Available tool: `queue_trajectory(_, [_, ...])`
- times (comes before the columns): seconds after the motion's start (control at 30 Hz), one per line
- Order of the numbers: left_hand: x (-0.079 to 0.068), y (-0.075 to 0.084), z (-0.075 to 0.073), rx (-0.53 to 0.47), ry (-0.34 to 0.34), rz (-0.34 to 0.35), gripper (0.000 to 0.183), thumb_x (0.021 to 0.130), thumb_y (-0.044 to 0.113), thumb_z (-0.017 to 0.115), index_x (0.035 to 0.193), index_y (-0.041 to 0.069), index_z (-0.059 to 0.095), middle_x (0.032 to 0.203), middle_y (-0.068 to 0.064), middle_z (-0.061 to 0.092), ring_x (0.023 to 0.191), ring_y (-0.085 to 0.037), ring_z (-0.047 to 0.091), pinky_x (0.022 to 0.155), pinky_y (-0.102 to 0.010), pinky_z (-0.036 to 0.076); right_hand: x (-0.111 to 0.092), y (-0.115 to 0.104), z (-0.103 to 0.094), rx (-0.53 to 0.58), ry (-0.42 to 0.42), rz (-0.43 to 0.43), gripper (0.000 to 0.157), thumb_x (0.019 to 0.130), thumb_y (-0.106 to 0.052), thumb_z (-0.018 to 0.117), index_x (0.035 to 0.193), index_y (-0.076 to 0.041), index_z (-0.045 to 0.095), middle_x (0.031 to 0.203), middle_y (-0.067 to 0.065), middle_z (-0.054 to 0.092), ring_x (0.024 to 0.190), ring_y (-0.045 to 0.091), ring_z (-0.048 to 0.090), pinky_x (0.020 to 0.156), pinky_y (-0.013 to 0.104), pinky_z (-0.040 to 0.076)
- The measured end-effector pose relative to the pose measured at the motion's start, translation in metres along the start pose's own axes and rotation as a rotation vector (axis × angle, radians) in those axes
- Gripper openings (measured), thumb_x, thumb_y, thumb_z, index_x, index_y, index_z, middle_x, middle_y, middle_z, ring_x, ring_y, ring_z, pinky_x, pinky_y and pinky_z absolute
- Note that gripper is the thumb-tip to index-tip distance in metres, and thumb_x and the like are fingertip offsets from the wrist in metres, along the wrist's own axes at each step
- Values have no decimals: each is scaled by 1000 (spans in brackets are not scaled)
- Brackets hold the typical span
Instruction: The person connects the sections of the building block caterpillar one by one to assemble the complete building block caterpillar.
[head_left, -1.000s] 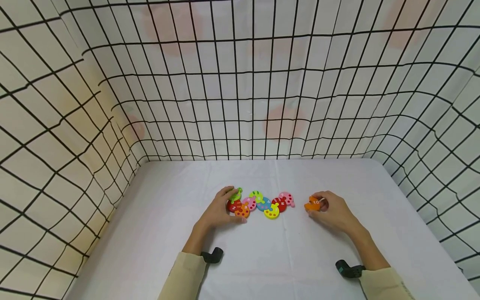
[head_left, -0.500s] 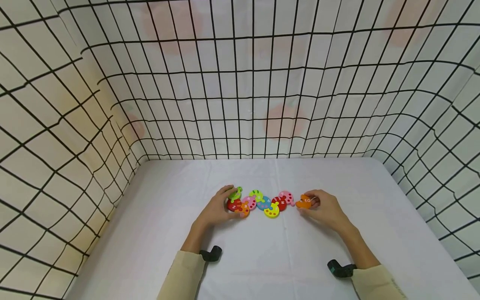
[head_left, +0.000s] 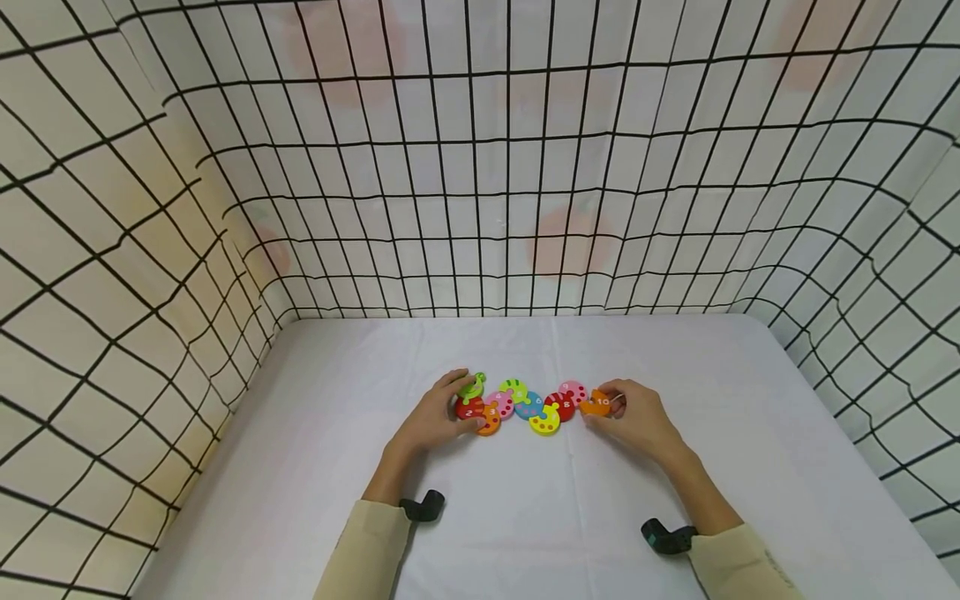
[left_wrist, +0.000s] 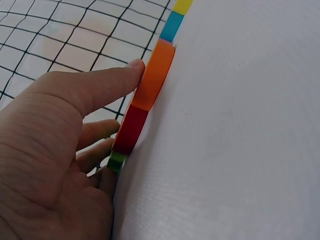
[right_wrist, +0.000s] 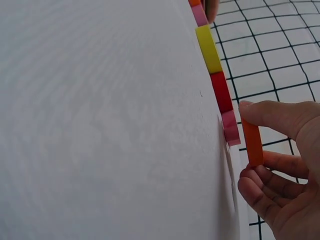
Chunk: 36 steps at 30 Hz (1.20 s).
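Observation:
A row of colourful numbered puzzle pieces (head_left: 529,406) lies flat on the white tabletop, interlocked in a wavy line. At its left end my left hand (head_left: 438,417) holds the row between thumb and fingers. The thumb touches the orange piece (left_wrist: 155,75) marked 3, and the fingers are by the green end piece (head_left: 471,388) and the red piece (left_wrist: 131,129). Between thumb and fingertips my right hand (head_left: 637,417) pinches an orange puzzle piece (head_left: 597,403) marked 10. This piece is tilted slightly above the table, close beside the pink end piece (right_wrist: 230,128); a narrow gap shows in the right wrist view.
White cloth (head_left: 495,517) covers the table. A black wire grid (head_left: 480,196) over pale sheeting stands along the back and both sides. Black wrist cameras (head_left: 667,537) are strapped to both wrists.
My right hand has moved left with the orange piece, bringing it up to the pink end of the row. The left thumb has shifted onto the orange piece marked 3.

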<state>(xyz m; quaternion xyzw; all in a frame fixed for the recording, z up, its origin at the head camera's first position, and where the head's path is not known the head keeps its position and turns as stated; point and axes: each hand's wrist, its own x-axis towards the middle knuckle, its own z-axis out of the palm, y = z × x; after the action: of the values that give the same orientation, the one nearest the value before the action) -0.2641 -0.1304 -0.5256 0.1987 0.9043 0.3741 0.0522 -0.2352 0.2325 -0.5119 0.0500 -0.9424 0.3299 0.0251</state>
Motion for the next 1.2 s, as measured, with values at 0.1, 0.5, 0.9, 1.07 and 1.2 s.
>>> queue_trajectory(0.1, [-1,0,0,-3,0,2,77,87,37,80,154,13,49,165,-8,38,152,-35,36,122,-60,33,0,-1,2,4,-11,13,54,82,-31,86,123,-2,67,96,7,63,87,20,55,73,23,52])
queue_trajectory(0.5, [1,-3,2,-5,8,-2,77,87,38,80,153,13,49,165,-7,38,152,-34,36,122,-60,33,5,-3,9,-13,-34,38,52,82,-30,86,121,-1,67,91,7,60,84,21,53,69,26,48])
queue_trajectory(0.9, [2,-5,4,9,17,7,76,87,38,81,153,14,51,163,-6,40,151,-33,38,122,-58,34,4,-7,8,-18,-61,58,52,82,-30,86,120,0,68,96,9,59,90,23,52,71,28,45])
queue_trajectory(1.07, [1,-5,3,13,21,23,76,87,38,82,152,13,52,162,-8,41,150,-33,39,122,-57,34,2,-8,7,-17,-60,54,52,83,-29,86,121,1,67,97,9,60,90,23,52,72,28,46])
queue_trajectory(1.2, [1,-4,3,10,14,18,75,87,39,81,152,15,51,163,-7,41,150,-33,39,122,-58,33,2,-8,6,-16,-64,65,56,83,-30,86,125,1,66,98,10,60,90,23,52,71,27,46])
